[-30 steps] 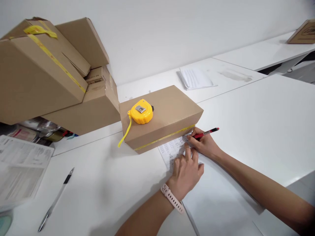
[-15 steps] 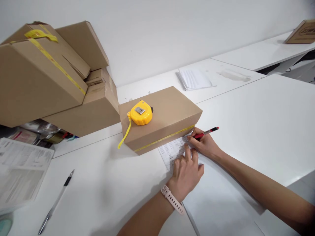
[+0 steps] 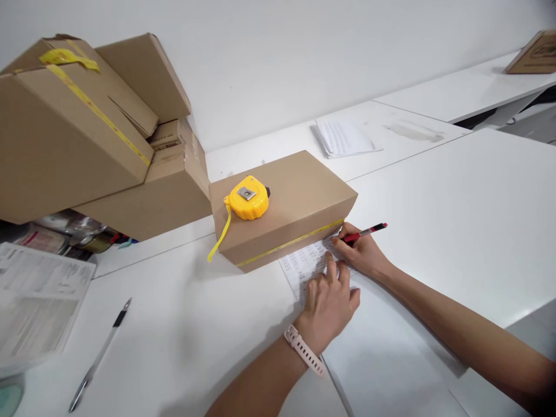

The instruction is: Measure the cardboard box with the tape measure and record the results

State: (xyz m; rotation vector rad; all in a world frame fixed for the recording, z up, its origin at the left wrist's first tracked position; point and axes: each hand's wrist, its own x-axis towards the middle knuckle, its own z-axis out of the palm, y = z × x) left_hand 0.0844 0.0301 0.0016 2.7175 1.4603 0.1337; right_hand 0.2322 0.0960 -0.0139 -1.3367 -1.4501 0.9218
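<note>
My right hand (image 3: 362, 249) is closed around a red and black pen (image 3: 367, 231), its tip hidden near the sheet. Under both hands lies a paper sheet (image 3: 299, 267) covered in rows of writing, its far edge against a cardboard box. My left hand (image 3: 330, 301) rests on the sheet with fingers spread, holding nothing; a pale pink band (image 3: 304, 350) circles that wrist. Just beyond stands the closed cardboard box (image 3: 304, 191), with yellow tape along its near side. On its top sits a yellow tape measure (image 3: 249, 198), its strap hanging over the left edge.
Larger cardboard boxes (image 3: 82, 133) are stacked at the left. A clear pen (image 3: 99, 356) and printed papers (image 3: 39, 307) lie at front left. Stacked sheets (image 3: 345, 139) rest by the wall, and another box (image 3: 534, 53) stands far right.
The view has shifted very slightly. Both hands, the pen and the box stay almost exactly where they were.
</note>
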